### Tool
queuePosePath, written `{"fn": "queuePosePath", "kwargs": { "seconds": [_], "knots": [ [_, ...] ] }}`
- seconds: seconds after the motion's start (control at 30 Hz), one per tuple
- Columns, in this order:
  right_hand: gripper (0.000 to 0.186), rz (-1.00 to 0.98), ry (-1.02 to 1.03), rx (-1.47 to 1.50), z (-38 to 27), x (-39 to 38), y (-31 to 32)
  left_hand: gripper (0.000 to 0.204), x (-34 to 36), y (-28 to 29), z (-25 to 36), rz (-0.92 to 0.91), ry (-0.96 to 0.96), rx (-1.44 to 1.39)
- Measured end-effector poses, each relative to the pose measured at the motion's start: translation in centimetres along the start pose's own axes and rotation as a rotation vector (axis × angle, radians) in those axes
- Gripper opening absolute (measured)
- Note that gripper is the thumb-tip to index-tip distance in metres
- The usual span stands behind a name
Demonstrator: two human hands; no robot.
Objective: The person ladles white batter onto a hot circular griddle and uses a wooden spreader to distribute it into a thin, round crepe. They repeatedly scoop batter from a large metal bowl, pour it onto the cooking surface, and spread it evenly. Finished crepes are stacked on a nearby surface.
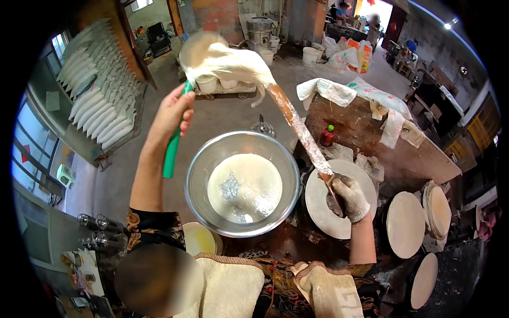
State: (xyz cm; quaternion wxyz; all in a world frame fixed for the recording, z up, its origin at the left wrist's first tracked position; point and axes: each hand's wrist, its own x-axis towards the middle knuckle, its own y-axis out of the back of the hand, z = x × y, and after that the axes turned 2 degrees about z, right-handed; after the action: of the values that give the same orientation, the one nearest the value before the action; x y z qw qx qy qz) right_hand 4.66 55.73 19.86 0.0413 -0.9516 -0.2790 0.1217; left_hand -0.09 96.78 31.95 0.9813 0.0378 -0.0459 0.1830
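My left hand (179, 108) is raised and closed round a green handle (172, 151); the upper end of that tool is hidden in dough. A pale, sticky mass of dough (228, 59) stretches from there across to the far end of a wooden stick (297, 124). My right hand (350, 199), in a whitish work glove, grips the near end of this stick, which is smeared white. Below the dough stands a wide metal bowl (193, 199) with wet, shiny batter (244, 183) in it. Under my right hand lies a round pale griddle plate (331, 225).
Further round pale discs (405, 225) lie at the right, beside a stack of thin rounds (439, 212). A red bottle with a green cap (327, 135) stands past the griddle. A bucket of yellowish liquid (200, 238) is left of the bowl. Stacked white sacks (101, 106) line the left wall.
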Motion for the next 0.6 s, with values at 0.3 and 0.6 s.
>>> {"fn": "queuePosePath", "kwargs": {
  "seconds": [0.3, 0.6],
  "knots": [
    [0.04, 0.03, -0.383, -0.019, 12.8, 4.1, -2.8, 0.01, 0.3, -3.0, -19.3, -0.223, 0.817, -0.849],
    [0.036, 0.001, -0.204, 0.112, 7.1, -4.2, 4.0, 0.02, -3.5, -2.5, -8.4, -0.396, 0.403, -0.43]
  ]
}}
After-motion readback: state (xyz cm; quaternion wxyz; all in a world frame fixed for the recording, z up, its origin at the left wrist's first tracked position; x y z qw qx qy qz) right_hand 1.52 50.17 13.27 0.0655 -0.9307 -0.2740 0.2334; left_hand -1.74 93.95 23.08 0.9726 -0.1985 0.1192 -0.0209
